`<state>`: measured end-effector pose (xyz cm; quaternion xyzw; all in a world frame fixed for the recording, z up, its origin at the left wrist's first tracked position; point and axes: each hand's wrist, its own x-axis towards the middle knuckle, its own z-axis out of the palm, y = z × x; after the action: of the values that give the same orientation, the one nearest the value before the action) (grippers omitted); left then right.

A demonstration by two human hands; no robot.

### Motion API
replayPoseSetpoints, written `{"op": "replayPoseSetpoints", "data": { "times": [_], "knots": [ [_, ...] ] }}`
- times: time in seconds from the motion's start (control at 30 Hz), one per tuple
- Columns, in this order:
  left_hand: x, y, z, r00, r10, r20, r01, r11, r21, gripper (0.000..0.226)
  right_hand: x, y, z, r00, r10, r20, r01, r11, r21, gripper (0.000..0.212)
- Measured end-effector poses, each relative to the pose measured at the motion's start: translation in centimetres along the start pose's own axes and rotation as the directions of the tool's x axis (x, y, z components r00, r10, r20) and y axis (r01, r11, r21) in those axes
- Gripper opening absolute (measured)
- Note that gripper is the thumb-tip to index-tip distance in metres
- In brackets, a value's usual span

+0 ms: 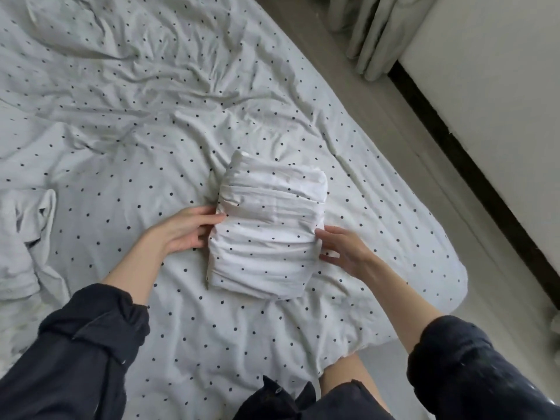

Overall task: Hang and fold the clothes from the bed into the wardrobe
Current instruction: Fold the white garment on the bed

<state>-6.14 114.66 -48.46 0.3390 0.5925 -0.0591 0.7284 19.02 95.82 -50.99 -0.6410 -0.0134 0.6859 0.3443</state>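
Polka-dotted white bedding (pixel 127 122), creased all over, covers the bed and fills most of the head view. Along its right edge runs a strip of pale floor (pixel 403 122), then a light wall with a dark skirting band (pixel 472 165), and grey curtains (pixel 378 34) hang at the upper right. At the left edge of the bed lies a rumpled pale grey garment (pixel 27 234), well apart from the hands.

Near the middle of the bed sits a folded white bundle (pixel 269 231), a compact rectangle speckled with small dark dots like the bedding under it. It lies directly between the two hands. The left hand (pixel 188 230) touches its left side with thumb and fingertips, fingers fairly straight, the grip not closed round the cloth. The right hand (pixel 342 250) rests against its right side, fingers spread and extended, likewise an open grip. Both forearms are bare below rolled dark sleeves (pixel 91 344). No label or writing can be read on the bundle.
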Motion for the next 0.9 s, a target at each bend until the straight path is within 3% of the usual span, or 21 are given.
{"op": "replayPoseSetpoints", "data": {
  "times": [0.1,0.27,0.53,0.67,0.8,0.9],
  "knots": [
    [0.5,0.0,-0.1,0.999,-0.015,0.047,0.014,1.000,0.027,0.043,0.1,1.0,0.2,1.000,-0.001,-0.019,0.002,0.995,0.096,0.009],
    [0.3,0.6,0.8,0.998,0.055,-0.007,-0.055,0.997,0.054,0.027,-0.8,0.6,0.3,0.977,-0.090,-0.194,0.124,0.978,0.170,0.007],
    [-3.8,2.5,4.4,0.982,0.187,0.026,-0.188,0.980,0.069,0.017,-6.7,-3.0,-2.2,0.958,-0.214,-0.192,0.244,0.958,0.148,0.012],
    [-6.8,4.0,8.4,0.953,0.268,0.140,-0.286,0.949,0.132,0.018,-12.6,-3.1,-4.6,0.922,-0.282,-0.266,0.327,0.934,0.145,0.007],
    [-10.9,4.1,13.6,0.888,0.286,0.360,-0.372,0.907,0.196,0.023,-21.1,1.1,-6.6,0.858,-0.341,-0.384,0.445,0.866,0.227,0.009],
    [-13.7,2.9,16.6,0.815,0.227,0.533,-0.430,0.854,0.294,0.051,-26.9,5.6,-7.7,0.838,-0.351,-0.418,0.486,0.827,0.281,0.026]
  ]
}}
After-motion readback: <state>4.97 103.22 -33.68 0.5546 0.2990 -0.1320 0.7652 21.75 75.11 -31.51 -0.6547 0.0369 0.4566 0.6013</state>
